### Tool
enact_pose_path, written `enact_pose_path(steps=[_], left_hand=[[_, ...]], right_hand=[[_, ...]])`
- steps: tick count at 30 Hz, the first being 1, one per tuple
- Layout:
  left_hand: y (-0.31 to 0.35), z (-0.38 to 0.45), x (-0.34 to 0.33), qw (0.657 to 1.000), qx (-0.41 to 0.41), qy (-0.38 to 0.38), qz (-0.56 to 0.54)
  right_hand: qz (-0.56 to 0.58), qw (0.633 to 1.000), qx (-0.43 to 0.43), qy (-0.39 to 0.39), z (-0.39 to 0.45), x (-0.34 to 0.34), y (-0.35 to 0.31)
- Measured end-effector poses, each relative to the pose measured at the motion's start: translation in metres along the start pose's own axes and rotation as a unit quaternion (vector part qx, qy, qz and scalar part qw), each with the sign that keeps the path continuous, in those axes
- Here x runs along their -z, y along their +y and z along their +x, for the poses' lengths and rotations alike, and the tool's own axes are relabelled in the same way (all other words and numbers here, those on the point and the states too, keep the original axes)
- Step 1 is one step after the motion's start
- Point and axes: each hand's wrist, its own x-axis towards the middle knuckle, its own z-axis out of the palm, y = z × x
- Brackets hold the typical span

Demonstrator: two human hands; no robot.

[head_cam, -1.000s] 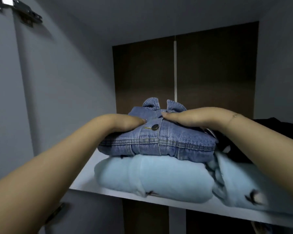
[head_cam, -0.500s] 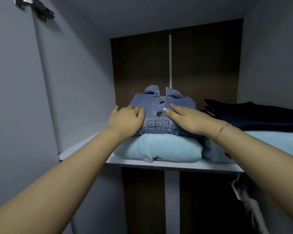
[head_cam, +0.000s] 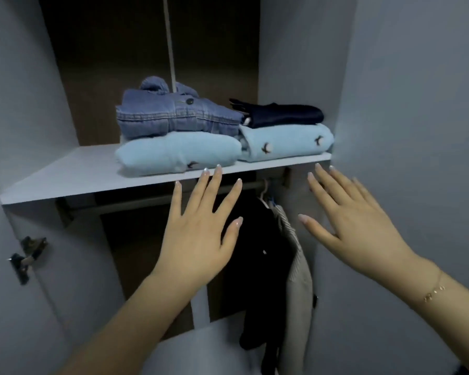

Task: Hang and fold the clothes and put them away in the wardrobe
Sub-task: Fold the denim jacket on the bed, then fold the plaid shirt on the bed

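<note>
Shelf (head_cam: 65,171) front edge bare along its left part; two folded stacks crowd centre and right. Denim jacket (head_cam: 173,115) tops left stack on light blue garment (head_cam: 173,155), collar toward back panel, long axis across shelf. Left hand (head_cam: 201,236) and right hand (head_cam: 352,226) spread flat, holding nothing, below shelf edge.

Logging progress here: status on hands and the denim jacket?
Left hand and right hand open, empty, below the shelf. Denim jacket folded atop light blue garment. Nothing in the way.
</note>
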Motion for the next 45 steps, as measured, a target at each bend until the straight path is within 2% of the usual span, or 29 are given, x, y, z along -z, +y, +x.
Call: enact_pose_path(steps=[5,10,14,18,25,31,38,45], left_hand=[[0.091,-0.032,-0.028,0.992,-0.085,-0.044,-0.084],[0.184,-0.060,-0.038,0.972,-0.169,-0.075,-0.144],[0.271,-0.085,-0.035,0.941,-0.254,-0.083,-0.207],[0.384,-0.121,-0.021,0.895,-0.346,-0.107,-0.259],[0.604,-0.233,0.038,0.798,-0.483,-0.169,-0.319],[0.752,-0.319,0.075,0.715,-0.560,-0.209,-0.363],[0.892,-0.376,0.075,0.626,-0.655,-0.252,-0.340],[1.073,-0.400,0.022,0.543,-0.730,-0.262,-0.321]], right_hand=[[-0.065,0.992,-0.107,-0.037,-0.115,0.006,0.030],[-0.046,0.978,-0.197,-0.056,-0.228,0.020,0.069],[-0.058,0.952,-0.294,-0.064,-0.328,0.037,0.099],[-0.048,0.920,-0.379,-0.082,-0.442,0.061,0.122],[-0.081,0.837,-0.527,-0.124,-0.673,0.120,0.147],[-0.077,0.753,-0.637,-0.147,-0.837,0.157,0.148],[-0.073,0.655,-0.736,-0.155,-0.948,0.156,0.181],[-0.079,0.564,-0.807,-0.154,-1.035,0.112,0.282]])
